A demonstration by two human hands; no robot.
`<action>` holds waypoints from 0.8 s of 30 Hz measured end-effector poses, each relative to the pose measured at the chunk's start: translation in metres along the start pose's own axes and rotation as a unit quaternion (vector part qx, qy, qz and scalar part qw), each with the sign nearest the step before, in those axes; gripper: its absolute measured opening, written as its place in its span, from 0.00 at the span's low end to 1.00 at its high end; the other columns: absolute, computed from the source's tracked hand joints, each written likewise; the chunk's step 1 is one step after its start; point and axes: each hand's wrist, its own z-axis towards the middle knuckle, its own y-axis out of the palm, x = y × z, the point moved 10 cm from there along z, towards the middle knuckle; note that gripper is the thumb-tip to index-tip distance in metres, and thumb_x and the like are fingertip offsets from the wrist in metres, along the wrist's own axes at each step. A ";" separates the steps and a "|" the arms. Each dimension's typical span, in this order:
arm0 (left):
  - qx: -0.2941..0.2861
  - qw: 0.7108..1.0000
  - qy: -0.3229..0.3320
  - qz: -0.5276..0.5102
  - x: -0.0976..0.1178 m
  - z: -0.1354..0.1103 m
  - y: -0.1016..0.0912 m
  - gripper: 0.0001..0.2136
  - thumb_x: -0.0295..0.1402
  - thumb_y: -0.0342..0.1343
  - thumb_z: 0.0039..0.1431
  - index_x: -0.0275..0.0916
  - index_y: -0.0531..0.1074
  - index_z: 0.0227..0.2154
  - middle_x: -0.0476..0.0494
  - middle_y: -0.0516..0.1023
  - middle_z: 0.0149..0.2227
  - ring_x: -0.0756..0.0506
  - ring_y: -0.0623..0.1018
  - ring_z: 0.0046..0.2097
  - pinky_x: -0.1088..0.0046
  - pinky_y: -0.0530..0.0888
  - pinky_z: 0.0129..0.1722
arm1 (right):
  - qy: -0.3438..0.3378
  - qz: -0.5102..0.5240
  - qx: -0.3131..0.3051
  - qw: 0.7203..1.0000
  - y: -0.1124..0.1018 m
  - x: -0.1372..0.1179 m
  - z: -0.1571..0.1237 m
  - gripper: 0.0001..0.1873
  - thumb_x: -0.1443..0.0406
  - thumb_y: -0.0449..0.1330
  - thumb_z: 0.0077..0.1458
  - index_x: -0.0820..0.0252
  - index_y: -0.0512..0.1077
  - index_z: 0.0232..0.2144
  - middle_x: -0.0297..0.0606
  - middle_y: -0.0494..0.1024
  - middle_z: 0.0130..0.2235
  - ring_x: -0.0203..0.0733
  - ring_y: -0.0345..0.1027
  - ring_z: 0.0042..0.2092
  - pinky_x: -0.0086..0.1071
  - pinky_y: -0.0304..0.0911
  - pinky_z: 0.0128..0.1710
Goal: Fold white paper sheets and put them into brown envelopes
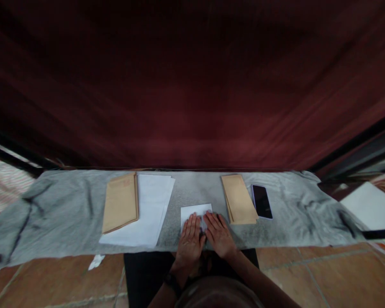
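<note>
Head view: a small, white, flat-edged piece of paper [186,210] lies before me at the near edge of a long, narrow desk draped in rumpled grey cloth [197,188]. My hands cover its lower part, so its full shape is hidden. My left hand [189,241] and right hand [220,235] lie flat on it, palms down, fingers straight and close together, gripping nothing. A dark band [172,280] on my left wrist is hard to make out. At the right, a pale, flat-sided object [372,207] is cut off and unclear.

Left of my hands, a pile of wide, matt brown paper envelopes [120,207] partly hides smooth, large white sheets [154,209]. On my right is a pile of slim brown paper rectangles [240,199], just beside a dark-screened phone with a lilac edge [262,201]. A dark red fabric sheet [186,115] hangs behind.

I count two brown piles, each at least two pieces deep, at least two large sheets, and one phone.
</note>
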 end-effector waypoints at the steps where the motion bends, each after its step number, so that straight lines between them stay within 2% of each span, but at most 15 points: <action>1: -0.002 1.000 -0.002 0.000 0.000 0.000 0.000 0.34 0.36 0.48 0.67 0.31 0.44 0.71 0.31 0.56 0.70 0.38 0.58 0.71 0.56 0.62 0.67 | -0.012 0.004 -0.004 1.000 -0.002 -0.003 -0.003 0.28 0.64 0.47 0.70 0.58 0.53 0.70 0.40 0.60 0.69 0.44 0.54 0.69 0.46 0.47 0.69; 10: -0.005 1.000 -0.024 0.013 -0.018 -0.012 -0.008 0.32 0.38 0.48 0.68 0.30 0.49 0.70 0.29 0.59 0.69 0.37 0.58 0.71 0.56 0.63 0.67 | -0.034 -0.003 -0.008 0.999 -0.016 0.001 -0.019 0.32 0.62 0.49 0.70 0.64 0.49 0.71 0.45 0.58 0.69 0.48 0.54 0.69 0.47 0.49 0.69; 15: -0.014 0.999 -0.007 0.035 -0.025 -0.012 0.004 0.29 0.37 0.47 0.68 0.30 0.55 0.68 0.29 0.63 0.67 0.37 0.64 0.68 0.58 0.67 0.63 | -0.026 -0.002 0.002 1.000 -0.021 0.001 -0.019 0.31 0.61 0.49 0.70 0.63 0.50 0.71 0.44 0.59 0.69 0.48 0.55 0.68 0.47 0.48 0.69; 19: -0.027 0.998 -0.010 0.057 -0.027 -0.008 0.016 0.29 0.33 0.46 0.67 0.32 0.55 0.68 0.29 0.66 0.65 0.36 0.67 0.66 0.56 0.69 0.61 | -0.018 -0.010 0.014 1.000 -0.020 0.001 -0.019 0.33 0.62 0.51 0.69 0.61 0.49 0.71 0.43 0.60 0.68 0.47 0.57 0.68 0.46 0.49 0.69; 24: -0.013 0.998 -0.017 0.067 -0.025 -0.008 0.009 0.28 0.31 0.46 0.66 0.33 0.56 0.68 0.30 0.65 0.66 0.36 0.66 0.67 0.55 0.68 0.62 | -0.009 -0.020 0.026 0.999 -0.018 0.002 -0.020 0.32 0.61 0.51 0.69 0.60 0.50 0.71 0.42 0.61 0.68 0.46 0.57 0.67 0.45 0.48 0.70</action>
